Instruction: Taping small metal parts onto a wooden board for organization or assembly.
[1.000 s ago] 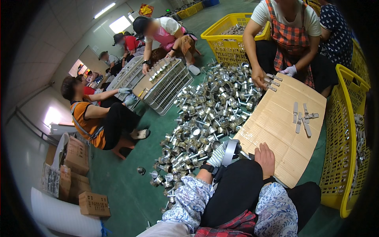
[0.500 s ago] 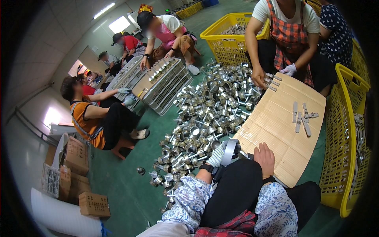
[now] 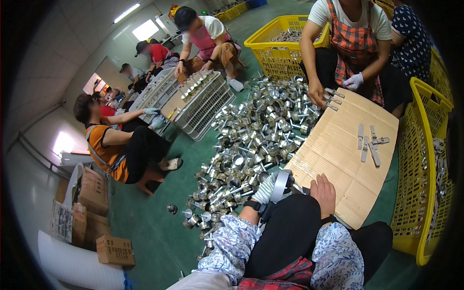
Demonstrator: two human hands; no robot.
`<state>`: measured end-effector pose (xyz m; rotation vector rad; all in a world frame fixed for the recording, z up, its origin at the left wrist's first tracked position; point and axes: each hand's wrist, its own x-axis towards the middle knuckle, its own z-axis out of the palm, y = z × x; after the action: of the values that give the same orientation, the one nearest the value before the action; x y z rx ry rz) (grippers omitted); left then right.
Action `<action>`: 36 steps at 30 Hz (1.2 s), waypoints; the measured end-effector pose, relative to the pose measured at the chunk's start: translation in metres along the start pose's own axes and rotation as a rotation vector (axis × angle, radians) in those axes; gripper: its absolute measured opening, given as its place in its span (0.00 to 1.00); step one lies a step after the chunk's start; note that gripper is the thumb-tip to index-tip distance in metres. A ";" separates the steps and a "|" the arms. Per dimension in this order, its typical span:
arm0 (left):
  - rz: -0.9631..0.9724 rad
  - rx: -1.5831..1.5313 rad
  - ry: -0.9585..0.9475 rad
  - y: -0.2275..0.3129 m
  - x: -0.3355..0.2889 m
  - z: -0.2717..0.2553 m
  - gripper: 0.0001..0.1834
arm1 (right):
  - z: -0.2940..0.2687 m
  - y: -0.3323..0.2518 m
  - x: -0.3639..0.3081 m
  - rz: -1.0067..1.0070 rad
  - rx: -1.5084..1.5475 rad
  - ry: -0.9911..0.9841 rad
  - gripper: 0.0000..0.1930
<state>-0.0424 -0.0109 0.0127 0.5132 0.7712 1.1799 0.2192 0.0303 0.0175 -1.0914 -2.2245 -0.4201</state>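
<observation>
My right hand (image 3: 323, 193) is bare and lies flat on the near edge of a cardboard sheet (image 3: 333, 154), its fingers stretched out. To its left, my left hand (image 3: 265, 189) wears a striped glove. A curved grey band (image 3: 279, 187) with a dark part crosses its front, hiding most of the fingers; these look closed, but what they hold cannot be made out. Several flat grey metal clips (image 3: 371, 145) lie loosely on the right part of the sheet. At its far corner, a co-worker's hand (image 3: 316, 94) touches a row of similar metal clips (image 3: 333, 99).
A heap of round metal cups with stems (image 3: 246, 150) covers the floor left of the cardboard. Yellow crates (image 3: 418, 193) stand at right and at the back (image 3: 261, 53). Co-workers sit around a white crate (image 3: 205, 111); cartons (image 3: 115, 250) are at left.
My hands stay where they were. The co-worker opposite has shifted the gloved hand slightly and drawn its fingers in. The person in pink at the back has moved slightly right.
</observation>
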 end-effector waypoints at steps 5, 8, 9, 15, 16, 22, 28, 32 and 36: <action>-0.016 -0.060 0.067 0.005 -0.003 0.005 0.20 | 0.002 -0.002 0.001 -0.012 -0.003 0.025 0.06; -0.002 -0.060 0.076 0.005 -0.005 0.012 0.19 | 0.000 -0.001 0.000 -0.004 -0.008 0.022 0.05; 0.005 -0.051 0.079 0.004 -0.005 0.014 0.19 | 0.000 -0.001 0.000 -0.001 -0.009 0.026 0.06; 0.263 0.703 0.036 0.016 0.004 0.022 0.23 | 0.006 0.008 -0.007 0.057 -0.006 -0.113 0.10; 0.368 0.936 -0.002 0.014 0.004 0.016 0.24 | 0.004 0.006 -0.006 0.031 -0.003 -0.068 0.10; 0.293 0.646 0.058 0.002 0.003 0.010 0.28 | -0.006 0.006 0.000 0.004 0.002 0.001 0.08; 0.302 0.590 -0.019 -0.006 0.015 0.011 0.25 | -0.016 0.011 0.004 0.013 -0.011 0.023 0.06; 0.232 0.456 0.097 -0.004 0.006 0.014 0.24 | -0.004 0.007 0.001 -0.002 -0.043 0.028 0.05; 0.551 1.104 -0.043 0.015 -0.002 0.017 0.23 | 0.001 -0.002 0.001 0.015 -0.031 -0.010 0.06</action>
<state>-0.0392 -0.0074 0.0353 1.7404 1.2680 1.1435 0.2168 0.0305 0.0175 -1.1281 -2.2236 -0.4454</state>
